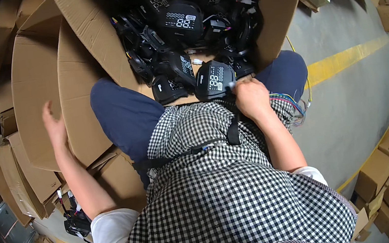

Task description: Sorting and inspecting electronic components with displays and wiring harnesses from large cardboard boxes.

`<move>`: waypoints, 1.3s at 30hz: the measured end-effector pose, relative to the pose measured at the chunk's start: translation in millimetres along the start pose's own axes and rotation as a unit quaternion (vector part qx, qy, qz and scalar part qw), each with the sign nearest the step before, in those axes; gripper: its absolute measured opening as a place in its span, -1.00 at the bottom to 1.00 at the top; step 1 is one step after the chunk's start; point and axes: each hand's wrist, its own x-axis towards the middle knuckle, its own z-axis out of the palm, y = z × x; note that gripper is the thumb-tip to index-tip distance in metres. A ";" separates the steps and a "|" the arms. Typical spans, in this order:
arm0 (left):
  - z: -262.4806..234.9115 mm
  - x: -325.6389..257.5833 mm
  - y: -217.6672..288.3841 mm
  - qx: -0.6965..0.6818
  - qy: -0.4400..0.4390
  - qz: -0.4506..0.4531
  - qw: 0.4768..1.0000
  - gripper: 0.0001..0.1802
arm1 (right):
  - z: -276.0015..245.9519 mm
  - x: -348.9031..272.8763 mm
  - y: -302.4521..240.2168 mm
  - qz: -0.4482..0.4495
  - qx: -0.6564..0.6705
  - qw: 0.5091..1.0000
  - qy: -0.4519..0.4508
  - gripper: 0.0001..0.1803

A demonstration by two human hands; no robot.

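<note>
"In the head view, why did the nearest display unit (215, 80) sit just left of the right hand (253, 97)?"

"Probably for easy reach: the carton (281, 15) opened toward the body, and the unit leaned at its near edge, screen up."

"And the rest?"

"More display units (183, 21) lay heaped beyond both hands, seemingly kept from spilling sideways by the walls."

"How was that arm posed?"

"Bent inward, knuckles up, fingers curled narrow over the top of the apron (195, 126). The fingertips were hidden, so I couldn't tell what they held. Coloured wires (294, 105) hung just right of the wrist."

"The other?"

"The left hand (56, 128) was raised well out to the side, fingers spread wide, apparently empty, near brown cardboard (32, 119); contact was unclear."
</note>
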 end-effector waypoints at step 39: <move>258.4 -174.4 218.6 -0.264 -0.459 0.416 0.739 -0.71 | -41.3 -47.0 10.7 0.029 0.237 0.968 0.081 -0.75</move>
